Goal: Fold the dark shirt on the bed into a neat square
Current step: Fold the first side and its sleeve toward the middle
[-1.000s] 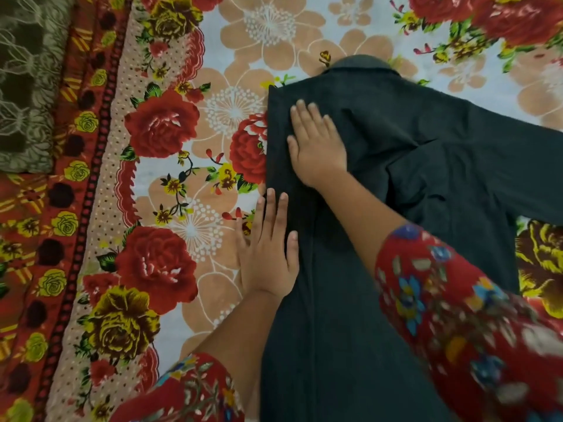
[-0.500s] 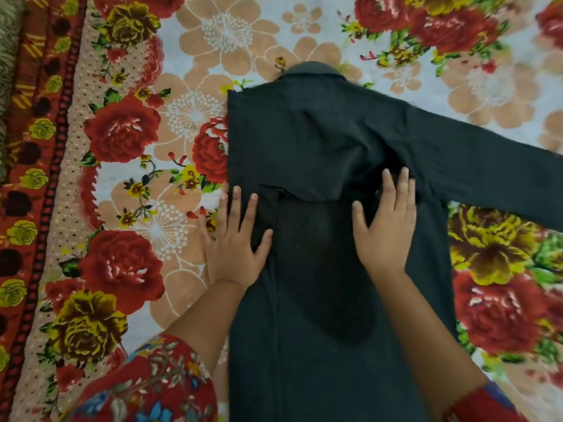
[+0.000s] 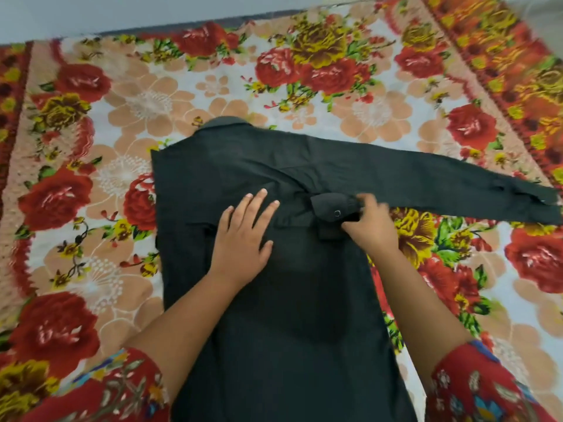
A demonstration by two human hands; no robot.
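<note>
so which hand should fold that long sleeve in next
Right, probably. The right hand is already beside the outstretched sleeve, pinching a cuff near its base, while the left hand lies flat, pinning the shirt.

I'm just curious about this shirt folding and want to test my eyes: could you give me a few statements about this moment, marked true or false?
1. The left hand lies flat on the dark shirt. True.
2. The right hand rests empty on the bedsheet. False: it pinches a cuff with a snap button.
3. One sleeve stretches out to the right. True.
4. The collar points toward the person. False: it points away.
</note>
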